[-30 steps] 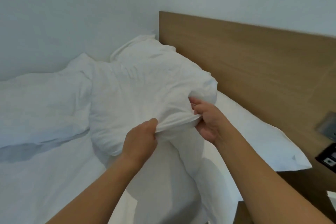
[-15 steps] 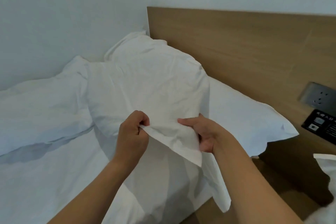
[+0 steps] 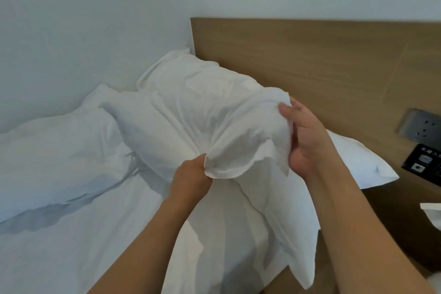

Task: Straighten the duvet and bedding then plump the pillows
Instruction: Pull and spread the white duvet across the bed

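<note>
A white pillow (image 3: pixel 202 112) lies lifted at its near end, stretching back towards the corner of the wall and headboard. My left hand (image 3: pixel 191 179) grips the lower near edge of its case from beneath. My right hand (image 3: pixel 303 136) clasps the right near corner, thumb over the fabric. Loose pillowcase cloth hangs down below both hands. A second white pillow (image 3: pixel 358 162) lies flat against the headboard, partly hidden behind my right hand. The rumpled white duvet (image 3: pixel 57 155) is bunched on the left over the white sheet (image 3: pixel 71 246).
A wooden headboard (image 3: pixel 298 59) runs along the right. On it are a grey wall socket (image 3: pixel 422 126) and a black switch panel (image 3: pixel 424 162). White walls close in the bed's left and far sides. A white cloth (image 3: pixel 432 210) shows at the right edge.
Both hands have raised the pillow's near end and bunched it. My right hand moved up to the right corner; my left shifted under the edge. The flap that hung flat is now gathered.
</note>
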A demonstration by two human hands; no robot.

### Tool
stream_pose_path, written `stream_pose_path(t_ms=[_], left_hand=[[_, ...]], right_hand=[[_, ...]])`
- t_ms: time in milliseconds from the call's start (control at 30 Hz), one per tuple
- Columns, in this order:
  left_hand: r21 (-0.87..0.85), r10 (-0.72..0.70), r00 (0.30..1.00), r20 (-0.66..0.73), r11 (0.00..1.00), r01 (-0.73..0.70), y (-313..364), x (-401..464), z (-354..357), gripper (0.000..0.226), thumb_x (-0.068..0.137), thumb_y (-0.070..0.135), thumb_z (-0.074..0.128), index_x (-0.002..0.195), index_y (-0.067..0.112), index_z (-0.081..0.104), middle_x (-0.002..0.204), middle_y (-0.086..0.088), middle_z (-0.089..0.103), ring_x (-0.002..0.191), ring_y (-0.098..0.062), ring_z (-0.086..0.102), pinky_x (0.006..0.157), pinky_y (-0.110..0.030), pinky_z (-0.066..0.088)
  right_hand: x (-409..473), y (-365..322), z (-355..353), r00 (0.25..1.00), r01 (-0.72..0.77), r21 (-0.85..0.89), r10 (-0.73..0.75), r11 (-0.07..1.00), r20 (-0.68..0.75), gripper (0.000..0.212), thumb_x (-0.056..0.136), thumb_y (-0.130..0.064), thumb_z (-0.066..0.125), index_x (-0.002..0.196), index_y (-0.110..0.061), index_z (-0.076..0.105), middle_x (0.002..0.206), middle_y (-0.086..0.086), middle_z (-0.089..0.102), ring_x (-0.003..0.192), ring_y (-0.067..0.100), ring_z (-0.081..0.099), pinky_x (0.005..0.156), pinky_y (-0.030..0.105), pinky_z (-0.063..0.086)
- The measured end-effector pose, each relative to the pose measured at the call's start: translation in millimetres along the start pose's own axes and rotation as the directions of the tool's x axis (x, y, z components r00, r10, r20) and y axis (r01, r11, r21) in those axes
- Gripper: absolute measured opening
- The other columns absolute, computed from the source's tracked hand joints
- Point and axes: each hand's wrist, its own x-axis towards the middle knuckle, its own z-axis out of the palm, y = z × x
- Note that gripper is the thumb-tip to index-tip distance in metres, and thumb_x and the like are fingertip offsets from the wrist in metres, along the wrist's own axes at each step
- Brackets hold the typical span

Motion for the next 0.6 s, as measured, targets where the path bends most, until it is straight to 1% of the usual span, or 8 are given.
stream_pose_path(t_ms=[67, 133, 200, 267, 333, 433, 533, 600], left_hand=[[0.048, -0.002, 1.0, 0.025, 0.999, 0.001, 0.0, 0.6, -4.1, 0.015, 0.086, 0.012, 0.043, 0.073, 0.018, 0.045, 0.066, -0.002, 0.056, 0.068, -0.031, 0.055, 0.056, -0.033, 0.036], [0.172, 0.012, 1.0, -0.024, 0.985, -0.008, 4.2, 0.0, -9.0, 0.004, 0.082, 0.014, 0.046, 0.079, 0.016, 0.045, 0.066, -0.001, 0.053, 0.064, -0.031, 0.052, 0.055, -0.034, 0.036], [0.295, 0.068, 0.997, -0.032, 0.954, -0.056, 13.5, -5.8, -8.4, 0.012, 0.082, 0.022, 0.049, 0.087, 0.018, 0.039, 0.067, 0.0, 0.05, 0.062, -0.03, 0.049, 0.056, -0.033, 0.035], [0.328, 0.152, 0.987, 0.056, 0.931, -0.162, 24.6, -15.1, 0.3, 0.02, 0.085, 0.033, 0.049, 0.094, 0.021, 0.035, 0.074, -0.002, 0.056, 0.068, -0.031, 0.053, 0.06, -0.033, 0.034], [0.304, 0.208, 0.953, 0.219, 0.914, -0.269, 33.9, -28.2, 13.3, 0.024, 0.089, 0.04, 0.045, 0.102, 0.021, 0.036, 0.088, -0.008, 0.062, 0.081, -0.035, 0.06, 0.064, -0.034, 0.034], [0.163, 0.213, 0.913, 0.348, 0.945, -0.283, 45.0, -39.9, 19.8, 0.016, 0.093, 0.036, 0.038, 0.099, 0.023, 0.03, 0.088, -0.009, 0.059, 0.082, -0.036, 0.057, 0.065, -0.035, 0.035], [-0.044, 0.186, 0.978, 0.094, 0.982, -0.183, 74.2, -21.5, -3.8, 0.027, 0.094, 0.029, 0.041, 0.12, 0.022, 0.037, 0.08, -0.007, 0.057, 0.072, -0.031, 0.054, 0.063, -0.035, 0.037], [-0.124, 0.216, 0.97, -0.112, 0.965, -0.229, 107.7, 3.1, -23.8, 0.035, 0.093, 0.024, 0.044, 0.127, 0.02, 0.039, 0.078, -0.007, 0.054, 0.069, -0.031, 0.052, 0.062, -0.035, 0.037]], right_hand=[[-0.2, 4.3, -10.7, 0.999, -0.044, 0.112, 0.043, 0.993, 0.014, 0.043, 0.083, -0.031, 0.069, 0.123, -0.019, 0.06, 0.114, 0.002, 0.065, 0.107, 0.028, 0.061, 0.091, 0.048, 0.049], [-4.6, 13.7, -10.7, 0.991, -0.127, 0.004, 0.127, 0.992, 0.041, 0.057, 0.073, -0.058, 0.07, 0.122, -0.031, 0.062, 0.113, -0.006, 0.064, 0.111, 0.024, 0.056, 0.086, 0.055, 0.044], [-8.2, 30.4, -6.0, 0.97, -0.241, -0.21, 0.231, 0.947, -0.071, 0.099, 0.056, -0.071, 0.078, 0.142, -0.043, 0.037, 0.137, -0.01, 0.054, 0.126, 0.027, 0.049, 0.087, 0.063, 0.042], [-1.9, 49.6, -14.2, 0.926, -0.306, -0.27, 0.219, 0.913, -0.307, 0.113, 0.057, -0.057, 0.087, 0.145, -0.043, 0.017, 0.139, -0.007, 0.048, 0.127, 0.03, 0.047, 0.093, 0.061, 0.042], [6.6, 63.0, -32.2, 0.85, -0.36, -0.152, 0.256, 0.921, -0.461, 0.097, 0.063, -0.031, 0.089, 0.141, -0.024, 0.031, 0.127, 0.0, 0.057, 0.114, 0.029, 0.056, 0.094, 0.053, 0.047], [28.6, 50.0, -40.3, 0.791, -0.37, 0.011, 0.321, 0.929, -0.522, 0.035, 0.074, 0.001, 0.059, 0.109, -0.003, 0.059, 0.113, 0.015, 0.063, 0.095, 0.035, 0.061, 0.084, 0.048, 0.054], [49.9, -19.5, 8.9, 0.928, -0.153, 0.0, 0.144, 0.988, -0.343, 0.036, 0.078, 0.014, 0.041, 0.106, 0.0, 0.059, 0.112, 0.019, 0.062, 0.1, 0.04, 0.061, 0.087, 0.053, 0.052], [49.9, -66.7, 46.4, 0.98, -0.015, -0.005, 0.014, 1.0, -0.198, 0.034, 0.08, 0.013, 0.04, 0.105, 0.002, 0.061, 0.112, 0.022, 0.067, 0.099, 0.041, 0.066, 0.086, 0.059, 0.053]])
